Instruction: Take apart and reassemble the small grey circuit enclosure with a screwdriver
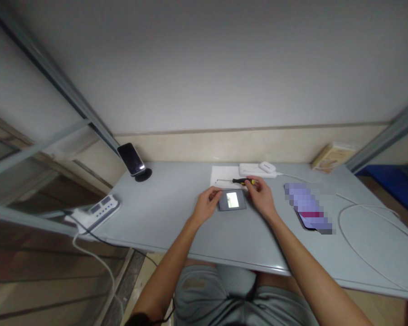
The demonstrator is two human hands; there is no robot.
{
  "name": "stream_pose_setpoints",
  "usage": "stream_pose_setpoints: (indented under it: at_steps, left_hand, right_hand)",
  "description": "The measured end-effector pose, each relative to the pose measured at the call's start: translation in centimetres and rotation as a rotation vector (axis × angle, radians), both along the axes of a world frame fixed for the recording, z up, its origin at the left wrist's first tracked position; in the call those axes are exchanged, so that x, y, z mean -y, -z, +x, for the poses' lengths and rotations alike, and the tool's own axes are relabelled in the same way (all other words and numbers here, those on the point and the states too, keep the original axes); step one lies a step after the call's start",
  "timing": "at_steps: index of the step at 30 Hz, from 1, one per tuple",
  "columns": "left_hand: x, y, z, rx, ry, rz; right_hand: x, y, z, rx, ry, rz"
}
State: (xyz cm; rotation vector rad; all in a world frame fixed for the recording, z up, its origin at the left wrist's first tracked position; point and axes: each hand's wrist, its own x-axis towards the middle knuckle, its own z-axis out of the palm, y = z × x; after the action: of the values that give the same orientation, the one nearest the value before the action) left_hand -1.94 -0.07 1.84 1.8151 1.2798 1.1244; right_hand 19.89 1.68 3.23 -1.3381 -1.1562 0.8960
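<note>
Grey, flat, rectangular device (231,200) with a pale label on top — lying flat on the bench (177,217), mid-front, between both hands. Left hand (208,203) curled, fingertips touching the device's left edge. Right hand (261,195) closed on a screwdriver (243,181) — black-and-yellow handle, thin shaft pointing left across a white sheet (224,174).

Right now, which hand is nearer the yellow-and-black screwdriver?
Right. The right hand has its fingers on the screwdriver, at its handle end. The left hand rests at the left edge of the small grey device, apart from the screwdriver.
</note>
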Motion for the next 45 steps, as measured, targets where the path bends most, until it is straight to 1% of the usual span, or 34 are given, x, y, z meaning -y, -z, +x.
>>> stream_pose_setpoints:
  at_steps: [4,7,11,17,21,25,29,32,34,36,39,41,43,45]
  left_hand:
    - [-0.1,0.1,0.4,-0.188,0.014,0.108]
    - [0.0,0.0,0.6,-0.250,0.023,0.151]
    - [0.7,-0.3,0.3,-0.324,0.071,0.166]
    - [3.2,-0.7,0.0,-0.443,0.203,0.144]
    - [3.7,-0.9,0.0,-0.450,0.196,0.160]
    - [2.6,-1.4,0.0,-0.404,0.152,0.143]
    - [0.3,-1.6,0.3,-0.301,0.080,0.050]
    - [-1.5,-1.6,0.8,-0.201,0.037,-0.015]
    - [-2.2,-1.8,1.1,-0.170,0.035,-0.024]
    - [-2.5,-2.2,1.5,-0.167,0.026,0.033]
    - [-2.5,-3.0,2.2,-0.163,0.008,0.217]
    - [-2.4,-3.4,2.7,-0.184,0.018,0.326]
    - [-2.4,-3.5,3.3,-0.218,0.036,0.390]
    - [-2.4,-3.3,3.7,-0.237,0.042,0.412]
  right_hand:
    - [0.1,-0.1,0.2,-0.015,0.046,0.034]
    - [0.3,-0.4,0.3,-0.049,0.075,0.043]
    - [0.4,-0.7,0.4,-0.085,0.127,0.046]
    - [0.5,-0.8,0.5,-0.091,0.202,0.051]
    - [0.4,-1.0,0.7,-0.153,0.272,0.080]
    - [0.0,-1.1,1.6,-0.289,0.347,0.105]
    - [-0.4,-1.2,2.5,-0.426,0.375,0.127]
    - [-0.5,-1.2,2.8,-0.459,0.364,0.119]
    - [-0.5,-1.2,2.9,-0.441,0.344,0.120]
    - [-0.4,-1.2,2.9,-0.414,0.332,0.117]
    - [-0.3,-1.5,3.0,-0.393,0.339,0.101]
    - [-0.2,-1.7,3.1,-0.393,0.350,0.088]
    - [-0.1,-1.8,3.1,-0.392,0.360,0.078]
    - [-0.1,-1.9,3.1,-0.382,0.362,0.072]
